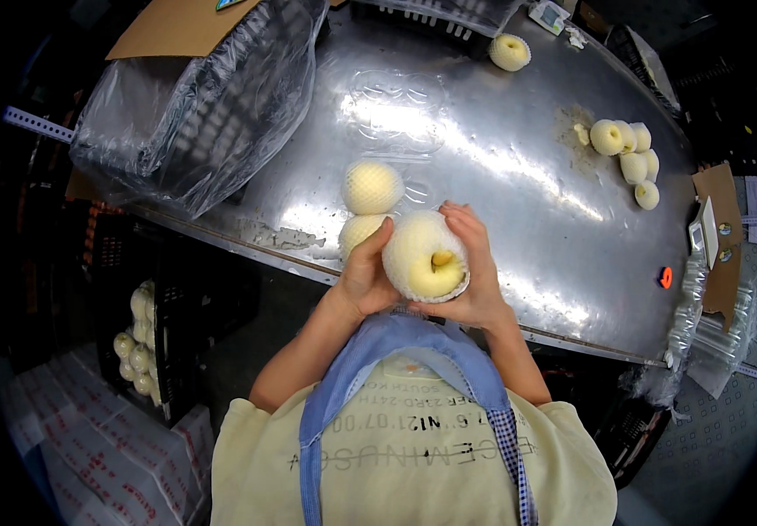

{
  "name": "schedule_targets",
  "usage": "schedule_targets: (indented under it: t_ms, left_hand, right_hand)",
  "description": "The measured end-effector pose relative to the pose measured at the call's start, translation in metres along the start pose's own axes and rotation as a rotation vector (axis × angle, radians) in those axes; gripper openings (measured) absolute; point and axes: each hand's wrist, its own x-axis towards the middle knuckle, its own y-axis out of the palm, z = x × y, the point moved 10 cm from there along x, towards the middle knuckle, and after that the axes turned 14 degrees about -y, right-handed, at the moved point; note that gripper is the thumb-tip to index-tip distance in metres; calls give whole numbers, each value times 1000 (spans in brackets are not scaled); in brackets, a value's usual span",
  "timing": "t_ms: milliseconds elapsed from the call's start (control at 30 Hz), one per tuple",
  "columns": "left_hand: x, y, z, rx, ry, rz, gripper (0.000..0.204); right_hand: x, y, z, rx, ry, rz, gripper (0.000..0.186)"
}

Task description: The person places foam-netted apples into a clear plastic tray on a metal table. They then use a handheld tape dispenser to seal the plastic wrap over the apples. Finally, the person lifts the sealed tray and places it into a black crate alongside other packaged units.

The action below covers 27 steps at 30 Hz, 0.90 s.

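Between both hands I hold a pale yellow apple in a white foam net sleeve, its stem end facing up. My left hand is closed on its left side and my right hand wraps its right side. Just beyond them, on the metal table, lies an opened clear plastic clamshell with round hollows. Its nearer half holds a netted apple on the left, with another netted apple nearer, partly hidden behind my left hand. The held apple hides some of that half.
Several netted apples cluster on the right of the metal table; one apple sits at the back. A plastic-lined black crate stands at left. An orange tape-like ring and stacked clear containers lie at the right edge.
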Motion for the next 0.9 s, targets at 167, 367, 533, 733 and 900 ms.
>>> schedule_targets:
  t_ms: [167,367,533,733,900]
  left_hand:
    - [-1,-4,-5,-143,21,158,64]
    - [4,-17,-6,-33,42,25,61]
    - [4,-16,-11,35,51,-12,62]
    - [5,-14,-16,106,79,-11,52]
    - [-12,2,-44,783,287,-355,64]
  right_hand:
    - [22,-9,21,-298,-15,192,100]
    - [19,2,11,-136,87,110,94]
    - [10,5,1,-72,107,111,90]
    - [-1,5,-8,45,134,94,89]
    - [-5,-1,-22,197,327,53,102]
